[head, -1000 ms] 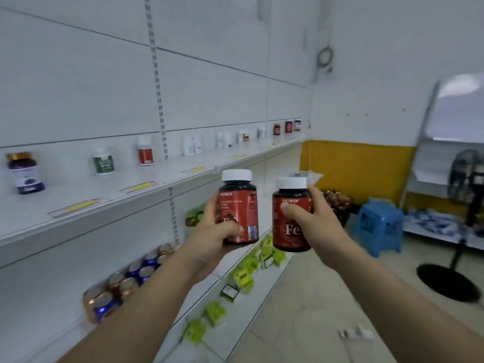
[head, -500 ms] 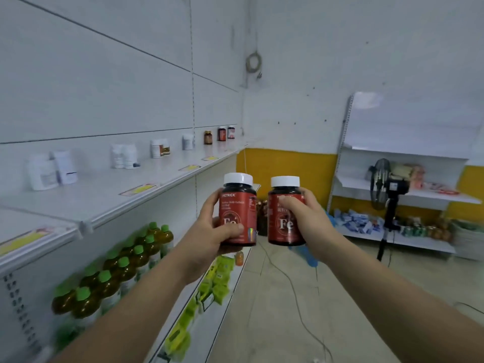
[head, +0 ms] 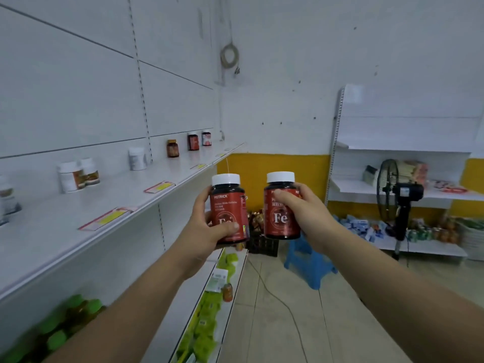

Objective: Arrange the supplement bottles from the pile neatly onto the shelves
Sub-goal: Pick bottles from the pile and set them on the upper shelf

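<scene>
My left hand (head: pixel 201 229) grips a dark supplement bottle (head: pixel 228 203) with a red "Fe" label and a white cap, held upright. Beside it my right hand (head: pixel 305 210) holds a matching red-label bottle (head: pixel 281 218), also upright. Both are raised in front of me, to the right of the long white upper shelf (head: pixel 110 205). On that shelf stand several bottles along the back: white tubs (head: pixel 70 176), a white jar (head: pixel 137 158), an amber bottle (head: pixel 172 148) and two red-label bottles (head: pixel 193 141) at the far end.
Lower shelves on the left hold green-capped bottles (head: pixel 65 326) and green packets (head: pixel 207 320). A blue stool (head: pixel 309 263) and a black crate (head: pixel 262 244) stand on the tiled floor ahead. A black standing fan (head: pixel 398 195) and a stocked white shelf unit (head: pixel 408 189) are at the right.
The view has advanced along the aisle toward the far end of the shelf. Both hands keep the two red bottles held up in much the same position.
</scene>
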`<action>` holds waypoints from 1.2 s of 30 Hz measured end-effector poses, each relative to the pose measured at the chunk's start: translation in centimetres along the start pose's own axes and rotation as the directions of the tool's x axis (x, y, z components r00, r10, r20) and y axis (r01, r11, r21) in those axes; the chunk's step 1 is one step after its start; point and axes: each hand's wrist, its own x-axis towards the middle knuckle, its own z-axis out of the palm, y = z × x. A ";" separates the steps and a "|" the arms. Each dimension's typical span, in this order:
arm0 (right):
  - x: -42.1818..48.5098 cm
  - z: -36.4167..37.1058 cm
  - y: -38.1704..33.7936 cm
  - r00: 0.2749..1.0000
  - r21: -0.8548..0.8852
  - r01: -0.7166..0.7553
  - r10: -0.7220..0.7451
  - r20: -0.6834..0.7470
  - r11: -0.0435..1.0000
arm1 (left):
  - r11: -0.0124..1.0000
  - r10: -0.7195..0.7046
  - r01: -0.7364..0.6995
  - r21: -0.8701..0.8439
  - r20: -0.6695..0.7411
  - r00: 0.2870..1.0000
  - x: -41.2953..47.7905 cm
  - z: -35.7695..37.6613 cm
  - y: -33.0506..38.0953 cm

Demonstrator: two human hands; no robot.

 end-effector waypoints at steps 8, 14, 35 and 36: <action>21.2 -2.9 2.1 0.998 0.051 -0.039 0.036 0.058 0.998 | 0.997 -0.017 0.013 -0.075 -0.052 0.999 19.7 1.4 -3.2; 35.8 -2.8 5.4 0.995 0.053 -0.027 0.022 0.093 0.998 | 0.998 -0.028 0.018 -0.068 -0.144 0.989 33.3 0.7 -6.1; 83.7 -2.2 13.4 0.920 0.058 0.064 -0.082 0.384 0.996 | 0.976 0.161 -0.064 0.207 -0.497 0.853 75.8 -1.4 -14.6; 85.7 -1.9 13.7 0.904 0.061 0.070 -0.090 0.419 0.996 | 0.972 0.180 -0.069 0.223 -0.530 0.828 77.1 -1.5 -14.7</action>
